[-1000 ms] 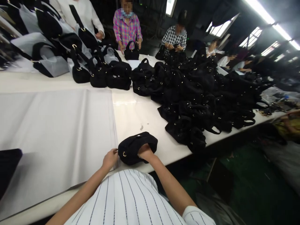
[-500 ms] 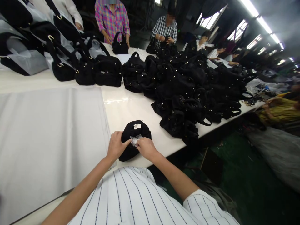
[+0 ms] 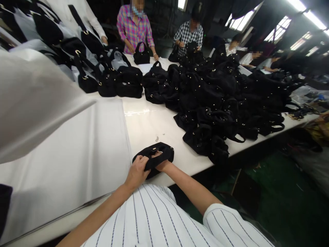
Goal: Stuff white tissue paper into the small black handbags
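A small black handbag (image 3: 166, 148) with gold-coloured fittings lies tilted on the white table near my body. My left hand (image 3: 138, 169) is closed on the near left side of the bag, with its fingers curled over the black fabric. Reaching in under the bag's strap, my right hand (image 3: 162, 165) has most of its fingers inside the opening. The fabric covers the fingertips, so whether they hold something is hidden.
Large white sheets (image 3: 102, 137) cover the table's left part, and one sheet (image 3: 33, 103) is raised at far left. A heap of black bags (image 3: 205, 92) spreads along the right. Across the table, a person in a plaid shirt (image 3: 138, 25) handles another bag.
My right hand has gone deeper into the bag, and the white stuff at its opening no longer shows. The bag has tipped over flatter. At left, a white sheet has risen into view.
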{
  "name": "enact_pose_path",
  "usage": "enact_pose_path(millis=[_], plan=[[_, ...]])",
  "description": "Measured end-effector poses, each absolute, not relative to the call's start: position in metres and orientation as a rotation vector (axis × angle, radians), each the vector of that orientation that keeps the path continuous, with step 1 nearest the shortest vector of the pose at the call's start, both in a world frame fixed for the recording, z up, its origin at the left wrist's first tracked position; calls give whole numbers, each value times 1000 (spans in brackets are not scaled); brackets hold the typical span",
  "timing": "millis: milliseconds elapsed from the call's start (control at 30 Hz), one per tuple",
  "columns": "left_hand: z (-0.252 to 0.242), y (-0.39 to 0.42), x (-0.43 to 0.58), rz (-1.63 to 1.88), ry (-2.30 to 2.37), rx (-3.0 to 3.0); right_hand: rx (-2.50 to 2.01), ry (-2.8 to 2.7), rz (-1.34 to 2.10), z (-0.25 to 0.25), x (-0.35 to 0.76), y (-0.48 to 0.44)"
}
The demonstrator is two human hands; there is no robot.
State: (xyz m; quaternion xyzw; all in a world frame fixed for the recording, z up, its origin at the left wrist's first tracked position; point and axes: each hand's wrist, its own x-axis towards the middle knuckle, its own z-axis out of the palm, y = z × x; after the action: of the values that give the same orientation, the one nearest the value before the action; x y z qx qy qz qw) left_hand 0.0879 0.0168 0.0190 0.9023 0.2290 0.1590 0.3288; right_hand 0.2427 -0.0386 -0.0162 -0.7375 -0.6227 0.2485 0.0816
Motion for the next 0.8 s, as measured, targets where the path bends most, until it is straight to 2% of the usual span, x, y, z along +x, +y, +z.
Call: enact_pose_path(millis=[100, 233, 467, 600, 700, 800], plan=[[22, 13, 85, 404, 587, 2365, -2178, -2009, 616, -22, 238, -52], [23, 9, 91, 345, 595, 2448, -2294, -1945, 506, -24, 234, -69], [15, 28, 112, 410, 679, 2367, -2467, -1650, 616, -6, 254, -56], [0, 32, 77, 464, 687, 2232, -2167, -1449, 776, 51, 261, -74], [-15, 31, 47, 471, 800, 2119, -1822, -1292, 1032, 124, 248, -98], [-25, 28, 31, 429, 896, 2004, -1462, -1312, 1094, 196, 223, -115]])
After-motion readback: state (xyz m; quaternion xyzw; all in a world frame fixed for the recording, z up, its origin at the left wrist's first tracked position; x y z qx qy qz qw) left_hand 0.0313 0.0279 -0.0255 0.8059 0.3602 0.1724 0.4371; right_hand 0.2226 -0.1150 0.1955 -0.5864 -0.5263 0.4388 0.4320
